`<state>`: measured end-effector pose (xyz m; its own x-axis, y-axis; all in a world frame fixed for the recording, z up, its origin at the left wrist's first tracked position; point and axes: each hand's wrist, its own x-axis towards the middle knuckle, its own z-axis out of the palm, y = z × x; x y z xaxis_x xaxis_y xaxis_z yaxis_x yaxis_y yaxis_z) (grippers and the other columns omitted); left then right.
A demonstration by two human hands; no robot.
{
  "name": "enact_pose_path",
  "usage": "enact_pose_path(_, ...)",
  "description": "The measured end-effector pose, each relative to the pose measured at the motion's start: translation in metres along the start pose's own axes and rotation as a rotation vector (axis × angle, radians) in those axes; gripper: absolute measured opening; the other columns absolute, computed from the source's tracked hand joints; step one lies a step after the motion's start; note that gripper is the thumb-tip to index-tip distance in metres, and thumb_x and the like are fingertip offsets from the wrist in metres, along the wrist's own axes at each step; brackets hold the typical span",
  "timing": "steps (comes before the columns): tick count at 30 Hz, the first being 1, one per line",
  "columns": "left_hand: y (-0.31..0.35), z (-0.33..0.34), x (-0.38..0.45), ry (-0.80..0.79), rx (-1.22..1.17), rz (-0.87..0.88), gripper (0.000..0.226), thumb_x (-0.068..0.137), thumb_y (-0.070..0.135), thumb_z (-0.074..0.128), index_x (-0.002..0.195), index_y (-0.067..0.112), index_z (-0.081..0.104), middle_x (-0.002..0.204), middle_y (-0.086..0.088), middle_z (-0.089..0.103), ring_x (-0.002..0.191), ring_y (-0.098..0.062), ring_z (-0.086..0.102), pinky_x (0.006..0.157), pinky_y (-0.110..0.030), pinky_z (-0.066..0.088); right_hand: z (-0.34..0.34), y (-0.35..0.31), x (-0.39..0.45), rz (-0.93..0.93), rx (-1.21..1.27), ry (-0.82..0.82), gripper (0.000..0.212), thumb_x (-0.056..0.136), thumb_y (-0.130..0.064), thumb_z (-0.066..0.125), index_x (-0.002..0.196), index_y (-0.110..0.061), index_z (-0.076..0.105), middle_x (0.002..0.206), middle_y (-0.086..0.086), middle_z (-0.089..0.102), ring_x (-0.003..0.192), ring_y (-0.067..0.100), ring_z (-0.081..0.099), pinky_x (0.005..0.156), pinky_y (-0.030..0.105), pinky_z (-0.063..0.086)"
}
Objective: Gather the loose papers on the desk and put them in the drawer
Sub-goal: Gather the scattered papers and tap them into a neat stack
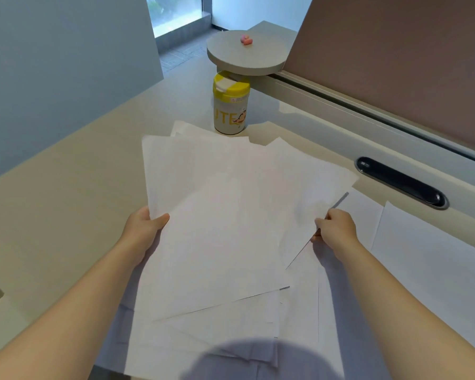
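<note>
Both grips are closing on the papers [217, 215]: left hand [144, 227] and right hand [336, 227] are pinching opposite edges, squaring the fan near the canister [231, 105]; more sheets [422, 256] are waiting on the counter [66, 187].

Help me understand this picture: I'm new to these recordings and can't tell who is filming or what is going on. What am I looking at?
There is no machine here. A person wears a camera on the head, so this single picture looks forward and down at their own bare arms. The left hand and right hand each grip a side of a fanned, untidy bundle of white papers above a pale desk. More loose sheets lie flat on the desk to the right. Behind the papers stands a canister with a yellow lid, beside a round grey stand carrying a small pink object. The dark oval is set into the desk. No drawer is visible.
</note>
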<state>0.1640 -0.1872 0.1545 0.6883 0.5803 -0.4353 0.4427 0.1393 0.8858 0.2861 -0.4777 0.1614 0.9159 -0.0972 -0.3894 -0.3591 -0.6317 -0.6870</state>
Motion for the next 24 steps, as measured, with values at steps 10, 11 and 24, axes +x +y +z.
enact_pose_path(10,0.018,-0.034,0.025,0.074,-0.058,-0.020,0.034,0.091,-0.003,0.043,0.123,-0.015,0.046,0.126,-0.022,0.053,0.125,-0.035,0.048,0.094,-0.030,0.036,0.006,-0.033,-0.001,-0.040,0.042,-0.347,0.031,0.088,0.009,0.042,0.061,-0.003,0.053,0.054,0.008,0.045,0.038,0.014,0.045,0.040,0.019,0.040)
enact_pose_path(11,0.017,-0.034,0.027,0.070,-0.049,-0.030,0.034,0.091,-0.002,0.043,0.123,-0.015,0.046,0.127,-0.023,0.054,0.124,-0.035,0.049,0.093,-0.030,0.036,0.009,-0.035,-0.005,-0.017,0.058,-0.414,0.031,0.088,0.010,0.041,0.061,-0.001,0.051,0.054,0.008,0.044,0.032,0.011,0.043,0.035,0.014,0.037)
enact_pose_path(24,0.017,0.013,0.030,0.017,0.317,-0.026,0.030,0.077,0.008,0.062,0.106,-0.001,0.061,0.106,-0.021,0.067,0.101,-0.035,0.063,0.089,-0.044,0.049,0.069,-0.040,-0.024,0.145,0.470,-0.247,0.040,0.091,-0.007,0.046,0.130,0.002,0.039,0.127,0.011,0.052,0.109,0.026,0.052,0.094,0.031,0.039)
